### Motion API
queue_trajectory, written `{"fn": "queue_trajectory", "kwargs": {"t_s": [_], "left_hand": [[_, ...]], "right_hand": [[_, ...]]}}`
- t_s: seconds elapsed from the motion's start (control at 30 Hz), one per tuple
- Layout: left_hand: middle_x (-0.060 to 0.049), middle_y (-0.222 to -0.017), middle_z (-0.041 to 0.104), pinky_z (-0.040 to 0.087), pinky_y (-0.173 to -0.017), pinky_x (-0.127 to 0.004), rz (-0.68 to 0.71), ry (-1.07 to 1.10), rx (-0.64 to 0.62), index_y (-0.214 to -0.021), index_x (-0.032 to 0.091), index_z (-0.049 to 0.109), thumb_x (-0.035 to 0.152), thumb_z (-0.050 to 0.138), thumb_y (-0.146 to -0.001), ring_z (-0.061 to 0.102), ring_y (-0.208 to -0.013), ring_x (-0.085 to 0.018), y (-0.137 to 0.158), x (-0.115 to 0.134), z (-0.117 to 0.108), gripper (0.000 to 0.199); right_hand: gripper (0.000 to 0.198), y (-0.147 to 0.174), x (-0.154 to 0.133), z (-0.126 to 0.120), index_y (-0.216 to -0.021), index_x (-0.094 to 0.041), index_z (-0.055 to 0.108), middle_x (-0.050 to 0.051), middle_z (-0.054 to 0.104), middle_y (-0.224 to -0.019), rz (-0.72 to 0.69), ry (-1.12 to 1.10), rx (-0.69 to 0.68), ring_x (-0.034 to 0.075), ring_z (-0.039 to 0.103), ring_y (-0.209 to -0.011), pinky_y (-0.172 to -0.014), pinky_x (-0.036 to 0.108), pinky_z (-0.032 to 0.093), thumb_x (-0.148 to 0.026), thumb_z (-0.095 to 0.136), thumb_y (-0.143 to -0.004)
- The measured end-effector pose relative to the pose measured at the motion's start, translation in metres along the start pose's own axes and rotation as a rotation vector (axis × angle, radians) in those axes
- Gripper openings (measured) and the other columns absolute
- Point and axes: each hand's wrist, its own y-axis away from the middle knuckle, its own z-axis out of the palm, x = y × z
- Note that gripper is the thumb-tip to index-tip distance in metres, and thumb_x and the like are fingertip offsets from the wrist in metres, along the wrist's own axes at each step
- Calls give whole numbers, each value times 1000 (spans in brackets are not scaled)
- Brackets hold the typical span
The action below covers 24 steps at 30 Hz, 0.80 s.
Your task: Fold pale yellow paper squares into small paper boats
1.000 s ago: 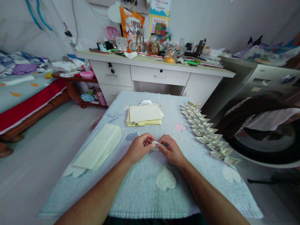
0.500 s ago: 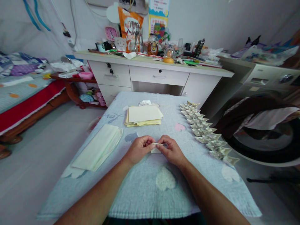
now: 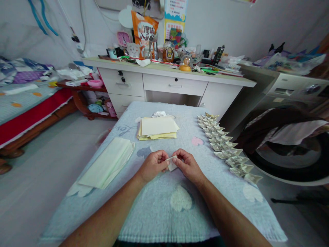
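Between my two hands is a small folded piece of off-white paper (image 3: 172,164), tilted a little above the cloth. My left hand (image 3: 155,165) pinches its left edge between thumb and fingers. At the right edge, the thumb of my right hand (image 3: 187,164) presses on the paper, with the fingers curled behind it. Beyond my hands lies a stack of cream and yellow paper sheets (image 3: 158,126). Larger pale green folded sheets (image 3: 106,163) rest to the left. Rows of folded paper pieces with pointed tips (image 3: 226,145) run along the right side.
A pale blue patterned cloth (image 3: 151,212) covers the table. Behind it stands a white desk (image 3: 177,84) crowded with a jar (image 3: 168,51), an orange bag (image 3: 144,34) and other items. A washing machine (image 3: 288,87) with its door open is at right, a bed (image 3: 28,103) at left.
The small paper has turned from nearly flat to tilted, showing more of its face between my fingers. Both hands stay in almost the same place.
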Motion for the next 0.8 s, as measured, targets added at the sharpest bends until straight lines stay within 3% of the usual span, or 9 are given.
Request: {"fn": "queue_trajectory", "kwargs": {"t_s": [0.13, 0.37, 0.63, 0.73, 0.8], "left_hand": [[3, -61, 59, 45, -54, -22, 25, 84, 56, -75, 16, 49, 31, 66, -73, 56, -55, -10, 0, -1, -1, 23], [1, -62, 60, 41, -50, -20, 31, 45, 77, -76, 15, 51, 29, 65, -75, 56, -54, -9, -1, -2, 0, 20], [0, -67, 63, 44, -58, -24, 68, 94, 43, -74, 15, 52, 29, 65, -77, 58, -60, -11, -2, -9, 1, 19], [3, -63, 59, 39, -52, -21, 67, -16, 71, -87, 15, 56, 27, 65, -77, 55, -56, -10, -2, -12, 0, 18], [6, -60, 55, 35, -50, -19, 85, -104, 111, -102, 17, 55, 24, 65, -76, 51, -51, -8, 0, -10, 0, 29]], "right_hand": [[32, 0, 1, 3, -83, -18, 54, -1, 56, -71, 29, -52, -30, 12, 49, -65, -60, 23, 39, -44, 71, -74], [27, 1, 1, 2, -74, -17, 57, -3, 51, -63, 43, 13, -40, 10, 42, -57, -54, 21, 34, -42, 66, -79], [22, 3, -1, 7, -77, -18, 57, -1, 59, -67, -45, -6, 15, 12, 50, -63, -61, 23, 39, -38, 63, -83], [15, 2, 0, 5, -73, -19, 57, -2, 56, -67, -105, 141, 74, 13, 49, -64, -61, 24, 38, -29, 61, -83], [9, 1, 1, 4, -72, -19, 57, -1, 54, -69, -188, 296, 125, 14, 49, -67, -64, 25, 38, -20, 59, -81]]}}
